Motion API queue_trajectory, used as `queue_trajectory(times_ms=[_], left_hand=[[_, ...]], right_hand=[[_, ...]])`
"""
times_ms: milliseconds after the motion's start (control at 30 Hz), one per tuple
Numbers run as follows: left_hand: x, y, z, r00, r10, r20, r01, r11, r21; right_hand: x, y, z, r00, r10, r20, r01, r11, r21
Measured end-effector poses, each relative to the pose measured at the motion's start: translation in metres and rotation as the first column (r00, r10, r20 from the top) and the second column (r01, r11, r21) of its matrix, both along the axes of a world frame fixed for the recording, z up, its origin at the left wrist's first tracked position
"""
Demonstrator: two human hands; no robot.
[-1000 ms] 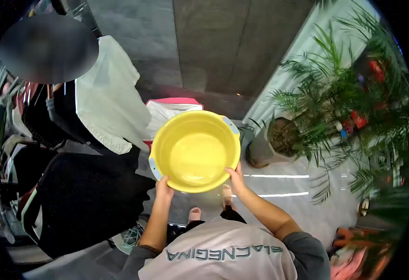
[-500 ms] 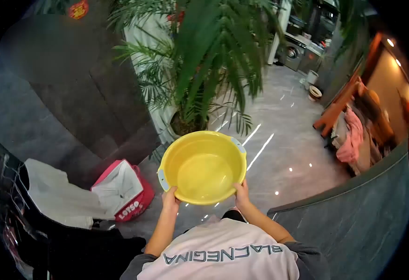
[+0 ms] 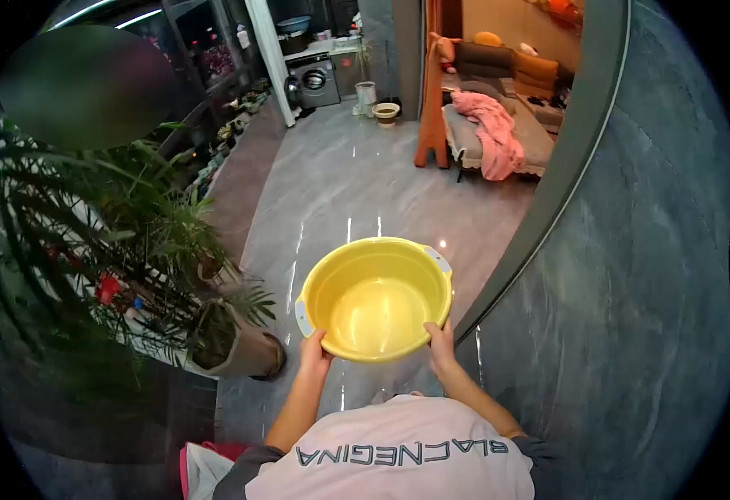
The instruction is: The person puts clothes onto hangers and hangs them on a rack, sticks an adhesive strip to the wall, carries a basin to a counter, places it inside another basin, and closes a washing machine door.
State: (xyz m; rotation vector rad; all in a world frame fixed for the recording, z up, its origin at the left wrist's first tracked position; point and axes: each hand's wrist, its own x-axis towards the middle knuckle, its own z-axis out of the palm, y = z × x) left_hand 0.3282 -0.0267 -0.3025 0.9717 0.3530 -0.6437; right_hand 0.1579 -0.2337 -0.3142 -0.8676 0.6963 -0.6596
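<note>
A yellow plastic basin (image 3: 377,292) with pale grey handle patches is held out in front of my body, over the tiled floor. Nothing shows inside it. My left hand (image 3: 315,348) is closed on the near left of its rim, thumb on top. On the near right of the rim, my right hand (image 3: 442,342) grips in the same way. The fingers under the basin are hidden from view.
Potted palm (image 3: 232,342) stands close on the left. A grey wall (image 3: 615,292) runs along the right. Farther off are a washing machine (image 3: 315,83), a small round pot (image 3: 386,113) and a couch with a pink blanket (image 3: 494,133). A pink-and-white bag (image 3: 207,467) lies near my left.
My view has turned to the right and moved forward; the palm has shifted to the left and the couch and washing machine show more fully. Both hands still hold the basin.
</note>
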Motion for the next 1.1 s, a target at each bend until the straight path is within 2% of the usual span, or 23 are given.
queue_trajectory(times_ms=[33,100,200,233,300,333,367,467,533,567,633,833,933,1033,1100], left_hand=[[0.021,-0.052,0.003,1.000,-0.005,-0.015,0.005,0.999,0.031],[0.041,-0.081,0.006,0.999,-0.027,-0.022,0.028,0.998,0.049],[0.069,-0.133,0.020,0.987,0.066,0.150,-0.054,0.995,-0.087],[0.079,-0.147,0.026,0.988,0.062,0.141,-0.050,0.995,-0.086],[0.099,-0.181,0.034,0.933,0.114,0.342,-0.109,0.993,-0.035],[0.116,-0.196,0.031,0.908,0.100,0.407,-0.093,0.995,-0.039],[0.136,-0.212,0.029,0.883,0.112,0.455,-0.091,0.994,-0.067],[0.203,-0.245,0.029,0.888,0.135,0.440,-0.105,0.990,-0.092],[0.252,-0.268,0.029,0.868,0.156,0.471,-0.078,0.980,-0.181],[0.281,-0.278,0.026,0.839,0.081,0.538,0.006,0.988,-0.157],[0.346,-0.308,0.016,0.829,0.012,0.559,0.036,0.997,-0.074],[0.505,-0.395,0.046,0.853,-0.112,0.509,0.205,0.970,-0.129],[0.580,-0.450,0.040,0.837,-0.104,0.537,0.212,0.967,-0.142],[0.649,-0.507,0.042,0.842,-0.081,0.534,0.192,0.969,-0.155],[0.703,-0.543,0.037,0.827,-0.068,0.558,0.182,0.971,-0.153]], right_hand=[[0.020,-0.049,0.003,1.000,-0.020,-0.008,0.020,1.000,0.012],[0.038,-0.074,0.010,0.998,-0.058,-0.036,0.058,0.998,-0.024],[0.083,-0.118,0.033,0.995,-0.095,0.015,0.096,0.993,-0.074],[0.101,-0.127,0.040,0.995,-0.102,0.012,0.103,0.990,-0.099],[0.135,-0.155,0.043,0.993,-0.113,0.033,0.116,0.988,-0.103],[0.155,-0.165,0.042,0.991,-0.137,-0.007,0.135,0.985,-0.105],[0.179,-0.177,0.039,0.986,-0.161,0.043,0.164,0.983,-0.086],[0.251,-0.211,0.038,0.990,-0.138,0.030,0.141,0.983,-0.118],[0.302,-0.234,0.041,0.992,-0.120,0.045,0.125,0.986,-0.109],[0.329,-0.244,0.039,0.991,-0.123,0.048,0.128,0.985,-0.113],[0.391,-0.272,0.039,0.992,-0.123,0.008,0.123,0.986,-0.111],[0.527,-0.349,0.074,0.992,-0.125,-0.006,0.123,0.979,-0.160],[0.595,-0.394,0.075,0.975,-0.222,0.027,0.223,0.960,-0.172],[0.665,-0.446,0.080,0.983,-0.182,0.019,0.183,0.979,-0.092],[0.726,-0.486,0.063,0.983,-0.179,0.041,0.182,0.979,-0.088]])
